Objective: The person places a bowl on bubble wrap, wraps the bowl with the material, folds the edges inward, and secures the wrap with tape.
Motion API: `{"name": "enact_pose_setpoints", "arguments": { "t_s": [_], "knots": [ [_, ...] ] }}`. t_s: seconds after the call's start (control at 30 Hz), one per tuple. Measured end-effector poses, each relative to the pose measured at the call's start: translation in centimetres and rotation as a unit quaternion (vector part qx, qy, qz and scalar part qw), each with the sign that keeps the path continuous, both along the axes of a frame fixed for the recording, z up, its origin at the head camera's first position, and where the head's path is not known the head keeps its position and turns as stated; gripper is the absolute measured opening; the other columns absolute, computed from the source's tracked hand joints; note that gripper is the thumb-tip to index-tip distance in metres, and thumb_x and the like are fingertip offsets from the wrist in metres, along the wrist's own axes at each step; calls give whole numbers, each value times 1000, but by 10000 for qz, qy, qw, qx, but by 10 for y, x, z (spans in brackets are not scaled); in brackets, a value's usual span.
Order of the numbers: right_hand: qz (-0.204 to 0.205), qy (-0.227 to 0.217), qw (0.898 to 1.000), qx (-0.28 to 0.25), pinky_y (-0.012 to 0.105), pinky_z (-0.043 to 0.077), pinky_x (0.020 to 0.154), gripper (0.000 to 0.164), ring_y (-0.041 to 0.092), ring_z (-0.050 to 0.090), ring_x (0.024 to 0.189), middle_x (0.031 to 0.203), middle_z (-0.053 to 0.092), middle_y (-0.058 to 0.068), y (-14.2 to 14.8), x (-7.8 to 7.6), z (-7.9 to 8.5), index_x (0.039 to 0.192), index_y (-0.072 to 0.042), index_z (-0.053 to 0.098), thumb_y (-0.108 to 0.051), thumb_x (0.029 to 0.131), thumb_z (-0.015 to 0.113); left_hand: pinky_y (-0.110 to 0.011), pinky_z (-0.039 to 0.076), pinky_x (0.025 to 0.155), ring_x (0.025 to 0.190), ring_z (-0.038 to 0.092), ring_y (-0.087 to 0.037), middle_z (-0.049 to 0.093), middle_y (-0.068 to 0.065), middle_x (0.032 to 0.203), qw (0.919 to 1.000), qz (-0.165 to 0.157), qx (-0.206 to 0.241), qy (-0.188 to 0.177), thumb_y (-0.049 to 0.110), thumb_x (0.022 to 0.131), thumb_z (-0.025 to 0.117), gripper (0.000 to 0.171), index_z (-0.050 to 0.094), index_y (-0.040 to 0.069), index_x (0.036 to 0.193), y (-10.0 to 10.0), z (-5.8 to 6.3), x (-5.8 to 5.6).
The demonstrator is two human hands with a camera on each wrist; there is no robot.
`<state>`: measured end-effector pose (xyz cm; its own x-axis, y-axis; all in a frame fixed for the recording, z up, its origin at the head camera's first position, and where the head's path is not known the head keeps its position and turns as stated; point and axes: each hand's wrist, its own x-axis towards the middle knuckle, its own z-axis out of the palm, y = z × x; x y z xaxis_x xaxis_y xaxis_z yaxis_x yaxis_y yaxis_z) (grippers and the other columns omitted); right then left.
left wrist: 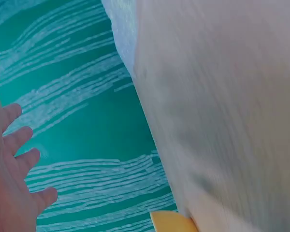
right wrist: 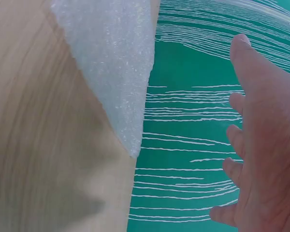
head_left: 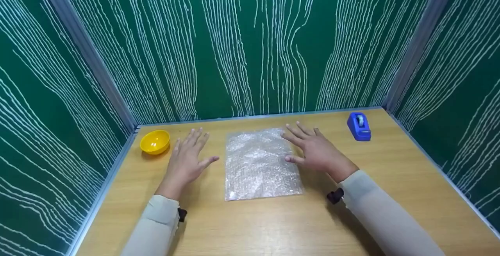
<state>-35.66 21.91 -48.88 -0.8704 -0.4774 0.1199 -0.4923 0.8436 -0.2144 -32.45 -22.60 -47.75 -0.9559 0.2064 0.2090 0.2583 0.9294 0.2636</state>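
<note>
A clear sheet of bubble wrap point(head_left: 259, 166) lies flat in the middle of the wooden table. My left hand point(head_left: 186, 160) hovers to its left with fingers spread and thumb out, holding nothing. Just beyond those fingers sits a yellow bowl point(head_left: 155, 142); the left wrist view catches only its edge point(left wrist: 173, 222). On the other side, my right hand point(head_left: 318, 150) is spread above the table, its thumb and fingertips overlapping the sheet's right edge in the head view. In the right wrist view this hand point(right wrist: 273, 145) shows straight fingers, apart from the bubble wrap point(right wrist: 113, 63).
At the back right of the table point(head_left: 269, 226) stands a blue tape dispenser point(head_left: 358, 127) with a roll of tape in it. Green panels point(head_left: 218, 72) with white wavy lines close off the back and both sides. Grey metal posts point(head_left: 84, 45) rise at the corners.
</note>
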Motion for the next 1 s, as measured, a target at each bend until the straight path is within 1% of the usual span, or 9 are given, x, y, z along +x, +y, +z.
{"name": "enact_pose_setpoints", "arguments": {
  "t_s": [0.1, 0.17, 0.33, 0.43, 0.57, 0.63, 0.73, 0.8, 1.0],
  "knots": [
    [53, -62, 10000, -3, 78, 9, 138, 91, 36, 7, 180, 192, 8, -12, -1, -2, -5, 178, -51, 22, -90, 101, 49, -70, 4, 143, 180, 12, -34, 18, -2, 193, 9997, 174, 124, -81, 85, 103, 54, 98, 31, 30, 181, -12, 2, -8],
    [110, -46, 9999, 48, 78, 11, 138, 89, 36, 8, 180, 192, 9, -11, -2, -3, -8, 179, -49, 24, -85, 103, 54, -71, 4, 143, 180, 12, -35, 19, -4, 193, 9992, 311, 230, -112, 83, 104, 55, 97, 33, 28, 180, -22, 3, -16],
    [390, 102, 9991, 123, 81, 18, 135, 85, 42, 15, 178, 192, 15, -3, -3, -7, -15, 180, -38, 32, -67, 108, 67, -72, 7, 142, 179, 12, -39, 20, -7, 192, 9974, 645, 307, -124, 75, 108, 58, 92, 31, 25, 181, -48, 6, -32],
    [475, 34, 9987, 161, 82, 18, 134, 83, 44, 17, 177, 192, 16, -1, -3, -7, -19, 180, -36, 32, -69, 109, 62, -74, 7, 142, 179, 10, -40, 18, -8, 192, 9962, 810, 236, -207, 72, 109, 59, 91, 30, 26, 181, -58, 9, -37],
    [413, -167, 9988, 204, 79, 15, 136, 84, 41, 14, 178, 192, 15, -3, -1, -6, -24, 180, -39, 29, -72, 109, 59, -74, 5, 141, 179, 7, -43, 16, -11, 192, 9943, 1004, 234, -270, 76, 109, 56, 93, 30, 24, 181, -67, 14, -46],
    [337, -279, 9989, 186, 78, 13, 137, 84, 40, 13, 179, 191, 16, -4, 0, -8, -27, 180, -40, 29, -69, 109, 63, -75, 6, 141, 179, 8, -45, 16, -14, 192, 9933, 1105, 253, -246, 79, 108, 53, 95, 31, 22, 181, -73, 15, -54],
    [231, -443, 9986, 145, 76, 12, 139, 85, 38, 12, 179, 191, 18, -4, 1, -11, -30, 179, -40, 31, -70, 108, 65, -76, 7, 140, 178, 8, -48, 17, -19, 191, 9908, 1290, 362, -188, 79, 109, 52, 96, 33, 17, 180, -86, 13, -65],
    [214, -506, 9984, 146, 77, 13, 138, 84, 39, 14, 179, 191, 21, -2, 2, -13, -34, 179, -39, 34, -71, 107, 65, -78, 8, 139, 177, 10, -49, 18, -22, 190, 9881, 1471, 420, -188, 77, 109, 53, 96, 35, 13, 179, -95, 10, -71],
    [235, -733, 9969, 188, 79, 16, 137, 86, 42, 17, 178, 190, 26, 0, 3, -19, -43, 178, -37, 38, -73, 105, 66, -79, 11, 138, 174, 15, -54, 18, -26, 188, 9766, 2036, 547, -424, 77, 108, 57, 101, 31, 10, 179, -115, -3, -83]
  ]
}}
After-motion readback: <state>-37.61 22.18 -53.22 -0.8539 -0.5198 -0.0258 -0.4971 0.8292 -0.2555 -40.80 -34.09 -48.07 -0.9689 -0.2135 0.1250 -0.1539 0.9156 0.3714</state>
